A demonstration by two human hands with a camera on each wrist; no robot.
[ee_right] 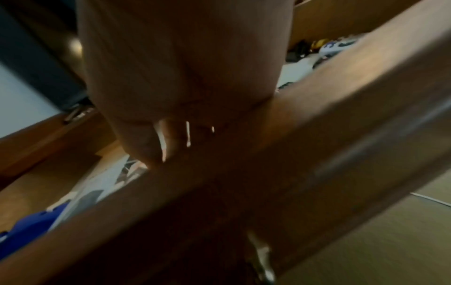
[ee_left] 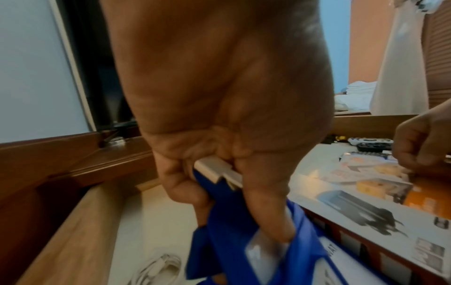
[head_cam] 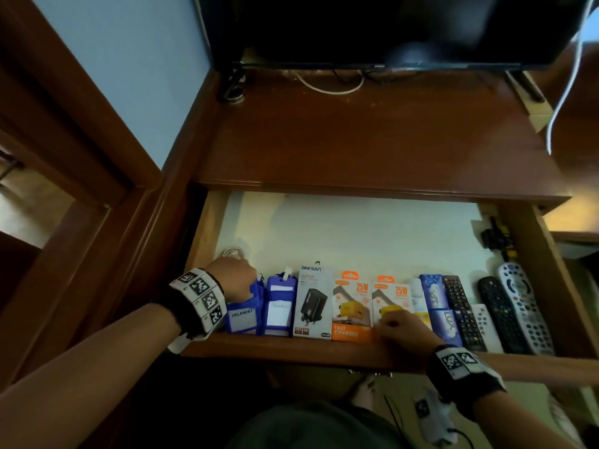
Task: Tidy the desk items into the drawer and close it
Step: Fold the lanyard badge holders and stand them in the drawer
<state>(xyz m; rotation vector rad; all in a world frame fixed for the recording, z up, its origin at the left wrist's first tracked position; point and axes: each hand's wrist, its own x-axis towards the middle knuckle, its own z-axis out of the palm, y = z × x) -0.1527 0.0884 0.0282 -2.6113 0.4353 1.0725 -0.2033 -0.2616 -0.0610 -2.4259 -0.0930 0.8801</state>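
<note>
- A person's left hand (head_cam: pixel 235 280), lower left of the head view, pinches the top of a blue badge holder (head_cam: pixel 241 314) between curled fingers (ee_left: pixel 185 192) and thumb, setting it at the left end of a row along the front of the open drawer (head_cam: pixel 285 346).
- The right hand (head_cam: pixel 403 330), lower centre-right, rests with curled fingers at the drawer's front edge, touching an orange charger box (head_cam: pixel 387 303); whether it grips the box or the wood cannot be told.
- Already in the row: a second blue holder (head_cam: pixel 280 306), a grey charger box (head_cam: pixel 312 303), another orange box (head_cam: pixel 351 311) and several remote controls (head_cam: pixel 509 312) toward the right.
- A coiled white cable (ee_left: pixel 158 269) lies on the drawer floor beside the left hand.
- The desk top (head_cam: pixel 356 140) above appears bare of loose items, so the tidying step looks nearly finished.
- Next, by this reading: release the holder, withdraw both hands, then push the drawer front squarely inward.
</note>
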